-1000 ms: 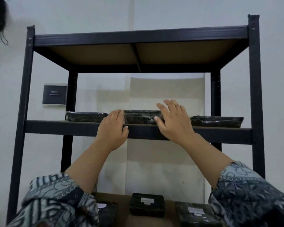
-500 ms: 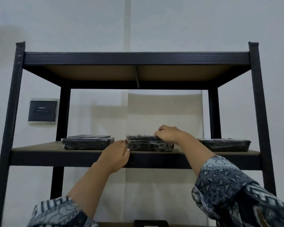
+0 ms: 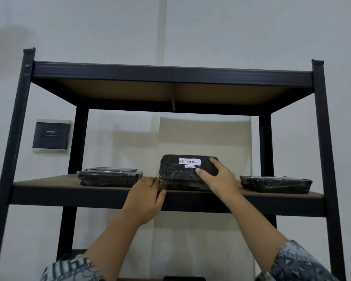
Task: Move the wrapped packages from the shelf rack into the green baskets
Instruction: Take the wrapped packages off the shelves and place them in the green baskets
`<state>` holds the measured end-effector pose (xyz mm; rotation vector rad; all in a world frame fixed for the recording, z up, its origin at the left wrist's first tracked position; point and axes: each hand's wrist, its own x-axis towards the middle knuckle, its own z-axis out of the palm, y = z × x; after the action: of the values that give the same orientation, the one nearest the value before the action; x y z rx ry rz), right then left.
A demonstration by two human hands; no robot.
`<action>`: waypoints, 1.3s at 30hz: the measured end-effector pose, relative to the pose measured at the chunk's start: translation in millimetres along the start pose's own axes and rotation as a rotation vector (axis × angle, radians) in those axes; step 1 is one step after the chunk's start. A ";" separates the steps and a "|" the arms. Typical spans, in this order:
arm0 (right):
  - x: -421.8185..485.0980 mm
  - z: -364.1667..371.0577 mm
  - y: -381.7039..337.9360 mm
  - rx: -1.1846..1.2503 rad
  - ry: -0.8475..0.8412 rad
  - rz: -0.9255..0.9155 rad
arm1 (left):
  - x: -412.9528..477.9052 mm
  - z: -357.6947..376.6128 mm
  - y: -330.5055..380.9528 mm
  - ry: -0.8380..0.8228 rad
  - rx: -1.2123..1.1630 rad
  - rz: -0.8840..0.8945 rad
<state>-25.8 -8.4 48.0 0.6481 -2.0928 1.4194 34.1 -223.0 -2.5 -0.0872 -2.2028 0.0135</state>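
Middle package (image 3: pixel 182 175), labelled RETURN: tilted up on the shelf (image 3: pixel 49 182) front edge, right hand (image 3: pixel 217 175) clamped on top. Left hand (image 3: pixel 148 196) open beside it, holding nothing. Risk: glossy wrap slips one-handed, package drops. Baskets unseen.

Black wrapped packages (image 3: pixel 182 175), white label (image 3: pixel 189 161), black rack (image 3: pixel 170 72), blue patterned sleeves (image 3: pixel 298 264).

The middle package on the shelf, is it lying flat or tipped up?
Tipped up. The middle package shows its top face with the RETURN label, held by the right hand; its front edge stays on the shelf.
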 end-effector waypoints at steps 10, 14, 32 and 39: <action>-28.9 12.6 9.1 0.099 0.214 -0.221 | -2.9 5.3 -0.3 -0.005 0.032 -0.006; -36.2 16.3 11.8 0.133 0.314 -0.260 | -5.7 3.9 2.4 0.014 0.031 -0.017; -147.4 -24.2 82.2 0.273 0.485 -0.242 | -90.8 42.5 48.4 0.128 -0.044 -0.003; -222.6 -58.2 135.0 0.222 0.547 -0.041 | -149.1 83.2 103.6 0.002 -0.131 0.035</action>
<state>62.3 112.6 -172.9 0.3272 -1.5050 1.6004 61.0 -128.0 -176.1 -0.1985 -2.1985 -0.1111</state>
